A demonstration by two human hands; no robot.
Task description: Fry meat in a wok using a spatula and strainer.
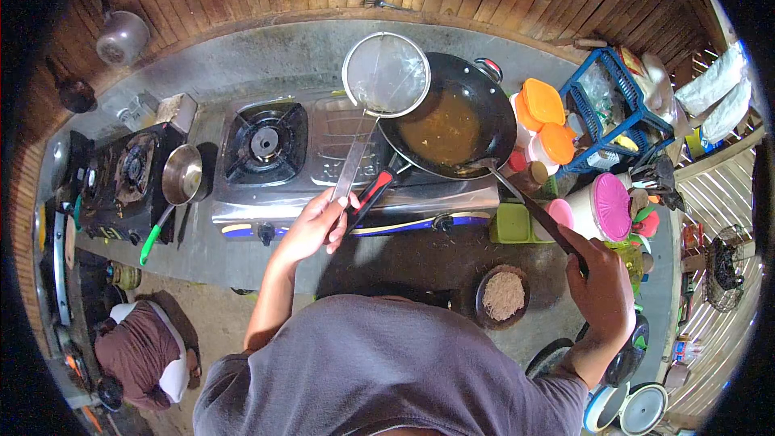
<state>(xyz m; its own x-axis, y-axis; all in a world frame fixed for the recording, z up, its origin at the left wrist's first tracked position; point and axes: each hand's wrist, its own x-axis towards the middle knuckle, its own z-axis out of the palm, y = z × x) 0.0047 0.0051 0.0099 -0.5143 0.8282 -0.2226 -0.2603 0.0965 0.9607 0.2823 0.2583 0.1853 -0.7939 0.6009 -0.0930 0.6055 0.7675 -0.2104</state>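
Observation:
My left hand (315,224) grips the flat metal handle of a round mesh strainer (387,72). The strainer hangs over the back of the stove, and its rim overlaps the left edge of a black wok (496,115) in view. Brown liquid (445,127) with small bits lies in the wok. My right hand (599,284) holds a spatula (536,209) by its dark handle, with its metal blade inside the wok's near right side. The wok's red and black handle (372,194) points towards me, close by my left hand. I cannot tell whether they touch.
The two-burner gas stove (357,209) has a bare left burner (264,142). Orange-lidded containers (543,103) and a blue plastic rack (605,115) crowd the right. A dark bowl of pale shreds (504,295) sits near me. At lower left, a person (142,354) is bent over.

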